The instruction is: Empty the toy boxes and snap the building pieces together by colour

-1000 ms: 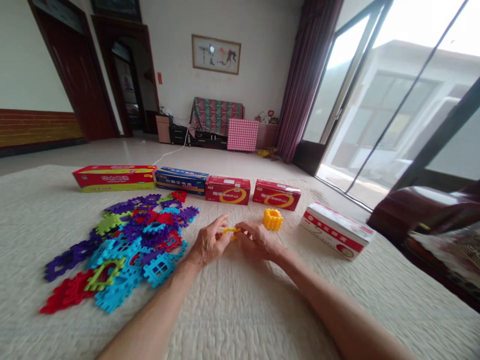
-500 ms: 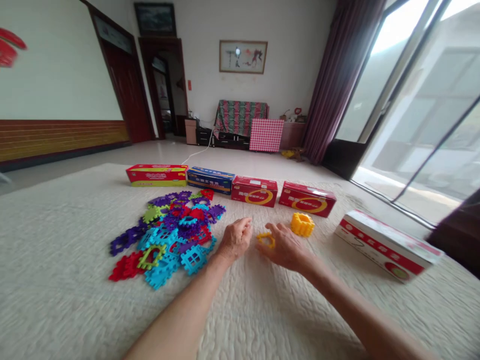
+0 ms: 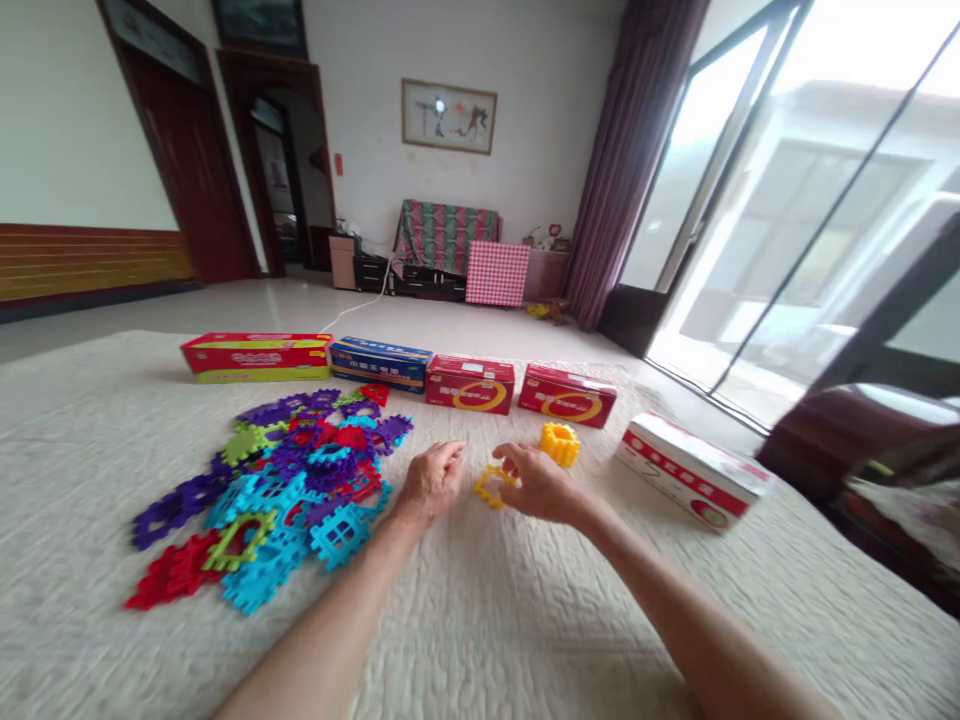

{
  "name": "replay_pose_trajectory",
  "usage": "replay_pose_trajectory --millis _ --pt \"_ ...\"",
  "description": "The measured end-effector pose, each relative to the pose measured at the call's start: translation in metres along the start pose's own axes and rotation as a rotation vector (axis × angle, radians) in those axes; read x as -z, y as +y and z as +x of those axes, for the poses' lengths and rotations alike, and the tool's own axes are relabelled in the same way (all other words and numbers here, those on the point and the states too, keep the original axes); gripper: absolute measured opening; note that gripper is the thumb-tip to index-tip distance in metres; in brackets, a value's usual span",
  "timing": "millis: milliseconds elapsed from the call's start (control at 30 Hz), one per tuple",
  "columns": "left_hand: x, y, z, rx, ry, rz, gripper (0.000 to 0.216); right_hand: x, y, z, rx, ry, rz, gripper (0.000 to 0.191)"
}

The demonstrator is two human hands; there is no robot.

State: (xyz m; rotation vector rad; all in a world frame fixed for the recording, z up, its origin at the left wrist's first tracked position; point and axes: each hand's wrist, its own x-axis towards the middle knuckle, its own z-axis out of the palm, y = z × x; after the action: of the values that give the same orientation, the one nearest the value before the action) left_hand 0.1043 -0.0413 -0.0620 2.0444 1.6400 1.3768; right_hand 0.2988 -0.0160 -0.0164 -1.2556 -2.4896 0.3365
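My right hand (image 3: 536,483) pinches a flat yellow puzzle tile (image 3: 491,487) by its right edge, holding it just above the cream quilted cover (image 3: 480,620). A short gap to the left, my left hand (image 3: 433,479) rests with its fingers curled and nothing in them. An assembled yellow block cube (image 3: 559,443) stands just beyond my right hand. To the left of my left hand spreads a heap of interlocking tiles (image 3: 285,480) in purple, blue, red and green.
A row of cartons lines the far edge: a red-and-yellow one (image 3: 255,357), a blue one (image 3: 380,363), two red ones (image 3: 470,384) (image 3: 567,394). A white-and-red carton (image 3: 690,470) lies at the right. Dark furniture (image 3: 862,450) stands past the right edge.
Both hands held the yellow tile together a second ago. My left hand has let go and drawn slightly left; my right hand alone keeps the tile. The camera has swung about.
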Motion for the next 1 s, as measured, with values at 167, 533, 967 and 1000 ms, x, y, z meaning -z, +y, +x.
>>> replay_pose_trajectory --millis 167,533,967,1000 --pt "0.0 -0.003 0.0 -0.04 -0.011 0.02 0.027 0.012 -0.002 -0.005 -0.005 -0.012 0.026 0.049" --pt "0.0 -0.003 0.0 -0.039 -0.014 0.063 0.027 0.014 -0.023 -0.008 0.01 -0.132 -0.13 0.042" --pt "-0.001 -0.002 -0.001 -0.065 -0.009 0.053 0.025 0.047 0.098 0.012 -0.055 0.284 0.052 0.054" --pt "-0.001 -0.002 -0.001 -0.068 -0.007 0.05 0.025 0.044 0.101 0.012 -0.047 0.284 0.061 0.055"
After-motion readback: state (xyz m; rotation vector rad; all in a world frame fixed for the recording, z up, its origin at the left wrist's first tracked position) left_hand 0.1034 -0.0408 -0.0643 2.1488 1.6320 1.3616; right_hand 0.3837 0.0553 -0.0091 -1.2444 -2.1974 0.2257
